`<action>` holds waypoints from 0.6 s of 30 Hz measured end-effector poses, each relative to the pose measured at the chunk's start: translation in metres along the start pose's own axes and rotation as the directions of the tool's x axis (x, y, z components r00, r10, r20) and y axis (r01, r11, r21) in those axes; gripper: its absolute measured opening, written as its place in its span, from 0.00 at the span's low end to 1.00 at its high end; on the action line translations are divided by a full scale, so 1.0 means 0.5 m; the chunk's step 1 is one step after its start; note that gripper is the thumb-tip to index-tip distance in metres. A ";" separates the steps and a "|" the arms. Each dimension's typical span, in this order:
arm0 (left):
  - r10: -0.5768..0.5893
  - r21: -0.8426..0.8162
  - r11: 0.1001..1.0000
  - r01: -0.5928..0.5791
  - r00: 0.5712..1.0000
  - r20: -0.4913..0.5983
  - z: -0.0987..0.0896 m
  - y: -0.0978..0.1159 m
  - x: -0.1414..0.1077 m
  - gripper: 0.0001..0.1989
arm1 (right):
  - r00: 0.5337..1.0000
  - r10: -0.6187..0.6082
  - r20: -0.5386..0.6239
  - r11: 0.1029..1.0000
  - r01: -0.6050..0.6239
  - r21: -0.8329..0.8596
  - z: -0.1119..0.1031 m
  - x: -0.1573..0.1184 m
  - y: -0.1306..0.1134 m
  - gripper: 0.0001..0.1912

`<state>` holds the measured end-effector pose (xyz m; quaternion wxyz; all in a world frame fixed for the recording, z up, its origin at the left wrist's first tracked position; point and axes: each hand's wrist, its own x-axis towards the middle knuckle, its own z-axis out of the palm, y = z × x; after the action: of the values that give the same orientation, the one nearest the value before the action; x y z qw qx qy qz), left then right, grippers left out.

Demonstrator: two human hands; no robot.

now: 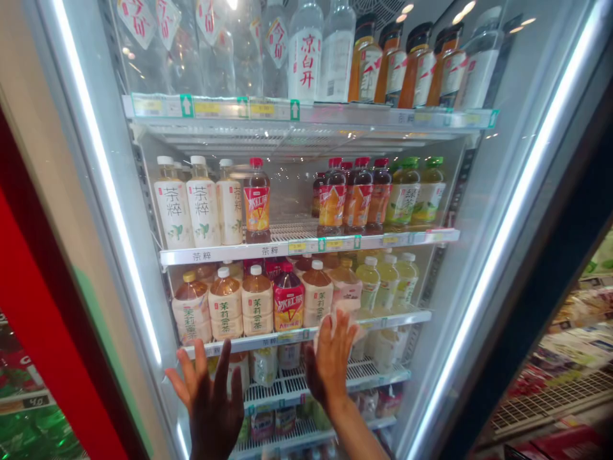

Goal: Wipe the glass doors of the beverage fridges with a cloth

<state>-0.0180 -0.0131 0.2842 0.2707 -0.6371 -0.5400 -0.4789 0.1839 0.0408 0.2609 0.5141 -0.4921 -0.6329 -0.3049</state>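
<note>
My left hand (211,396) is raised with its fingers spread, holding nothing, in front of the lower left shelves of a lit drinks cooler. Fingers up and palm forward, my right hand (330,358) is open near a large tea bottle (345,284) with a pale label. Whether it touches that bottle I cannot tell. On the same shelf stand a red-labelled iced tea bottle (288,300) and white-capped jasmine tea bottles (225,303). Pale yellow drink bottles (387,284) fill its right end.
Above, the middle shelf (335,243) bears white-labelled, red-capped and green-capped bottles. The top shelf (335,114) carries clear water and amber bottles. Bright light strips (103,160) run down both cooler sides. A red frame (48,306) stands left, packaged goods (555,358) right.
</note>
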 end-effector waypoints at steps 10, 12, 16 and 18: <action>-0.029 0.017 0.999 0.028 0.998 0.056 0.064 0.111 -0.090 0.48 | 0.986 -0.137 0.096 0.990 0.139 -0.013 -0.026 -0.184 0.170 0.43; -0.026 0.037 0.999 0.024 0.998 0.057 0.080 0.141 -0.113 0.48 | 0.978 -0.148 0.149 0.989 0.144 0.038 -0.035 -0.190 0.196 0.44; -0.054 0.048 0.998 0.050 0.995 0.088 0.109 0.200 -0.137 0.48 | 0.885 -0.403 0.232 0.912 0.367 0.185 -0.051 -0.157 0.210 0.44; -0.074 0.066 0.996 0.068 0.993 0.090 0.117 0.224 -0.140 0.48 | 0.895 -0.380 0.234 0.922 0.347 0.172 -0.066 -0.127 0.239 0.43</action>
<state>0.1095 -0.0228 0.2174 0.2481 -0.6301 -0.5890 -0.4410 0.3065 0.0311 0.1958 0.3895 -0.3675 -0.7942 -0.2871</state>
